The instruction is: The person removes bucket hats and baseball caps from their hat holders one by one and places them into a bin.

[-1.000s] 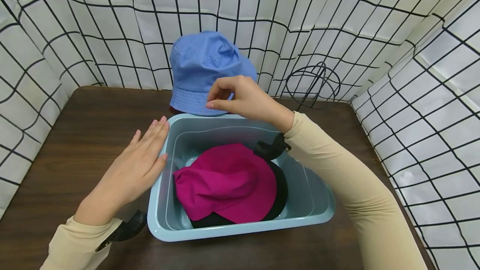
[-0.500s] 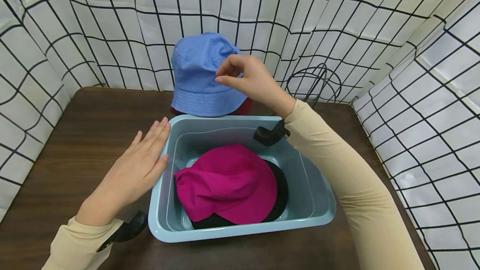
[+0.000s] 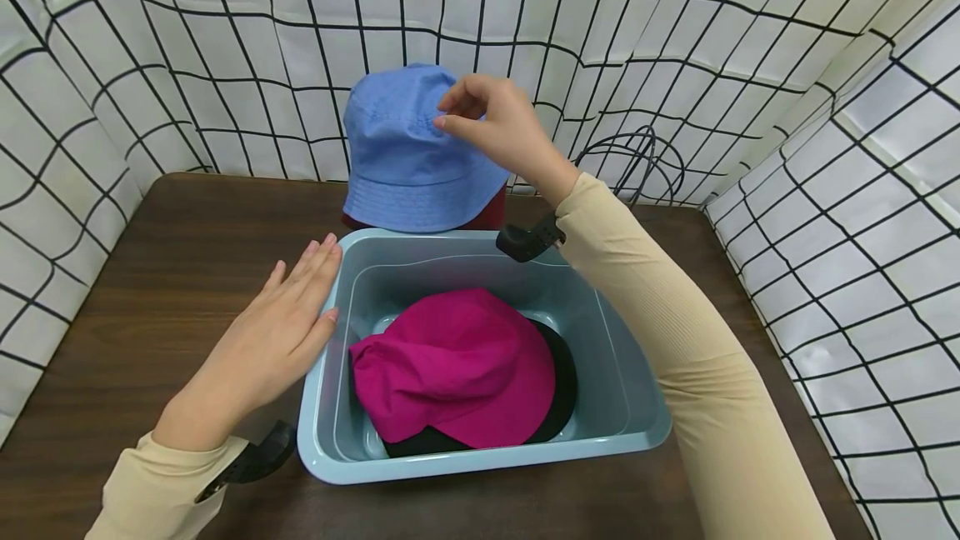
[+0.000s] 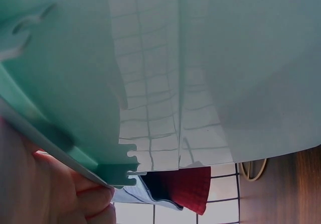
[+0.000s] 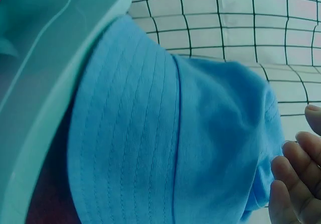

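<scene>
My left hand [image 3: 273, 327] lies with straight fingers along the left rim of a light blue plastic tub [image 3: 480, 461]. In the left wrist view its fingertips are right at the rim. A magenta baseball cap [image 3: 457, 373] lies in the tub on top of a black hat [image 3: 562, 382]. Beyond the tub's far rim stands a blue bucket hat [image 3: 412, 148], crown up, over a dark red hat [image 3: 491, 211]. My right hand [image 3: 498, 119] is beside the bucket hat's crown, fingers loosely bent and thumb apart from them in the right wrist view, with nothing held.
The brown wooden table [image 3: 202, 265] is enclosed at the back and sides by black wire grid panels [image 3: 240, 48] with white sheeting behind. A coil of black wire [image 3: 637, 161] stands at the back right.
My right hand has risen away from me, from the bucket hat's brim to the upper right of its crown. The left hand, tub and caps have stayed put.
</scene>
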Tool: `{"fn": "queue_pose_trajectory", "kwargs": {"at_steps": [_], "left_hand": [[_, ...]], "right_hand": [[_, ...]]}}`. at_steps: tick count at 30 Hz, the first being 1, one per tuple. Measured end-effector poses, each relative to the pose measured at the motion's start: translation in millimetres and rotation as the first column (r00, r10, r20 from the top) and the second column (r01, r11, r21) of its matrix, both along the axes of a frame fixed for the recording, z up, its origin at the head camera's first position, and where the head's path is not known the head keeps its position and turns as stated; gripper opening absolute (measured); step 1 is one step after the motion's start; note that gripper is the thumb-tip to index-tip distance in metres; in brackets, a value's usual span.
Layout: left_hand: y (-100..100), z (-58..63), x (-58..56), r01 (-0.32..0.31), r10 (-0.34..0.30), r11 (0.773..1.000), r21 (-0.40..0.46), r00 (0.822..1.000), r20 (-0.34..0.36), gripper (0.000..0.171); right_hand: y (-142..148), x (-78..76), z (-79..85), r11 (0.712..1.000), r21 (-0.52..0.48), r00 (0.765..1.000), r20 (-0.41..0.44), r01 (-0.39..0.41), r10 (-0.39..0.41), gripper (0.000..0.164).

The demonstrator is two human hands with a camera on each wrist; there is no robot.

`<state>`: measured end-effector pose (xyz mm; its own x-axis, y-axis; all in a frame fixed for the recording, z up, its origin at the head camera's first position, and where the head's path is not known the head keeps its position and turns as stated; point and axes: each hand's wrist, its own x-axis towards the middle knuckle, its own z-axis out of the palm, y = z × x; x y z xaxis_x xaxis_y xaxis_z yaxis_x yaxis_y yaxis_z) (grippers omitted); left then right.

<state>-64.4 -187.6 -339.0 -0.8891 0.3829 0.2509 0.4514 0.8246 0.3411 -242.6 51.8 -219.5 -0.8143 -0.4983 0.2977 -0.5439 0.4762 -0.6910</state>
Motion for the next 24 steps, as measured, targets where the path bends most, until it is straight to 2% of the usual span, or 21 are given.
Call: {"fn": "queue_pose_trajectory", "kwargs": {"at_steps": [11,17,24], "left_hand": [[-0.3,0.2,0.4,0.003,-0.003,1.000,0.007,1.000,-0.006,0.065],[-0.7,-0.3,1.1,0.001,-0.001,1.000,0.007,1.000,-0.007,0.065],[-0.5,0.0,0.9,0.000,0.000,1.000,0.007,1.000,-0.002,0.065]], "right_hand": [[-7.3,-15.7,1.3,0.987,0.109,0.991,-0.070,0.117,-0.110,0.025],[-15.3,-20.7,5.5,0.976,0.170,0.986,-0.122,0.136,-0.116,0.030],[-22.6,-24.7,5.0,0.972,0.184,0.984,-0.129,0.146,-0.123,0.035]]}}
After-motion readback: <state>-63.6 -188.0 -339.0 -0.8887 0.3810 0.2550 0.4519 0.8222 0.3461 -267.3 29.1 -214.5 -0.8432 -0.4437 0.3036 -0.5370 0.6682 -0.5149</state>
